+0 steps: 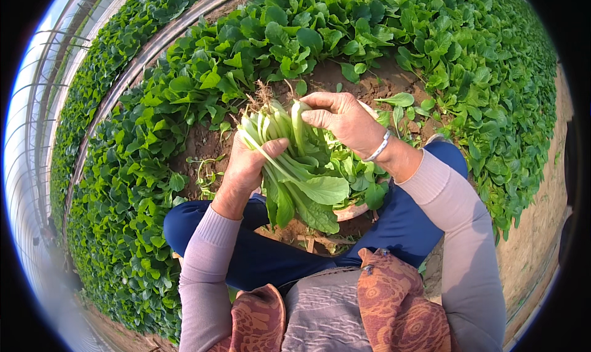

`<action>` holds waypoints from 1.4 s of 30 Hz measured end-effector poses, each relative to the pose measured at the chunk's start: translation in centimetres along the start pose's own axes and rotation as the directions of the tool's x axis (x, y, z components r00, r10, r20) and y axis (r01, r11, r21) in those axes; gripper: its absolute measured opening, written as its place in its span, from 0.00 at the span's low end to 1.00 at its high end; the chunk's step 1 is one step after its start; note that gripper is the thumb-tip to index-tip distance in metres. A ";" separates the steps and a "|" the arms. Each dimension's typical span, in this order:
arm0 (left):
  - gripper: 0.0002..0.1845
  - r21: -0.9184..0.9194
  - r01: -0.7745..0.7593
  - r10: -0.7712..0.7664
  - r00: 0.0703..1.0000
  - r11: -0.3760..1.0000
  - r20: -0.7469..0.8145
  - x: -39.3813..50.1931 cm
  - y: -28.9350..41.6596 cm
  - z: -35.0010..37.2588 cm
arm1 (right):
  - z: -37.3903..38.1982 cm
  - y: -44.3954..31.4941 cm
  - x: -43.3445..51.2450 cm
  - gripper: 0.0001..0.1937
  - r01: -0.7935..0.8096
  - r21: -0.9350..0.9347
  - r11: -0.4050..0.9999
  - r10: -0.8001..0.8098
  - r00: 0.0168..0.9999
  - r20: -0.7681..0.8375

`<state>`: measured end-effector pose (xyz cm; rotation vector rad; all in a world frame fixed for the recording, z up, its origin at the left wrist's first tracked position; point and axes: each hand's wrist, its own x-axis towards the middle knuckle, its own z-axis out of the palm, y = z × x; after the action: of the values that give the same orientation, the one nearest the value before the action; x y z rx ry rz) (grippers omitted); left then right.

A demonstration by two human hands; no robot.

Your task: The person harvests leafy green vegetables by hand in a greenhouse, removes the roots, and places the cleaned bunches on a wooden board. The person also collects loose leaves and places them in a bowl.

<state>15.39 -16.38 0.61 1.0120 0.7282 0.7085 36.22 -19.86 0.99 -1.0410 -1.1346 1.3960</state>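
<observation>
My left hand (249, 160) is closed around a bunch of leafy greens (318, 190), its thumb across the pale stalks. Roots (263, 96) with some soil point away from me, and the leaves hang towards my lap. Between the thumb and forefinger of my right hand (344, 119) is the pale base of one leafy green plant (298, 121), beside the bunch. A bracelet circles the right wrist. Under the right hand and partly hidden by the bunch, a round container (353, 212) holds more loose greens (360, 172).
Dense rows of growing greens (134, 213) surround me ahead and to both sides. Bare soil (203, 144) with scattered leaves lies before my knees. A pale strip (157, 47) divides the beds at left, near the greenhouse wall (34, 107). A dirt path (531, 259) runs at right.
</observation>
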 end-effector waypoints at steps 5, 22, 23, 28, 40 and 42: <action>0.26 0.027 -0.025 0.025 0.999 0.999 0.026 0.0 0.0 -0.1 | 0.2 0.6 0.4 0.12 -0.076 -0.006 0.997 0.076 0.997 0.007; 0.11 0.459 -0.335 0.516 0.780 0.823 -0.355 1.4 -0.5 0.5 | 2.4 2.7 0.6 0.13 0.300 -0.470 0.830 -0.442 0.868 -0.227; 0.10 0.538 -0.335 0.570 0.738 0.773 -0.360 1.6 -0.2 0.2 | 2.4 2.7 0.5 0.14 0.355 -0.596 0.721 -0.562 0.802 -0.201; 0.15 0.501 -0.431 0.639 0.666 0.751 -0.384 1.5 -0.3 0.5 | 2.7 3.7 1.0 0.16 0.334 -0.491 0.805 -0.511 0.811 -0.286; 0.23 0.776 -0.323 0.591 0.803 0.542 -0.078 1.3 -0.3 0.5 | 1.2 0.9 0.9 0.17 0.151 -0.582 0.799 -0.305 0.936 -0.177; 0.18 0.807 -0.316 0.589 0.807 0.498 -0.047 0.9 0.0 0.7 | 1.6 0.7 0.9 0.18 0.411 -0.726 0.552 -0.628 0.777 -0.038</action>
<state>16.46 -16.04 0.71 1.9889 1.1104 1.0852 34.39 -19.18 0.56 -1.2105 -1.6150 0.2738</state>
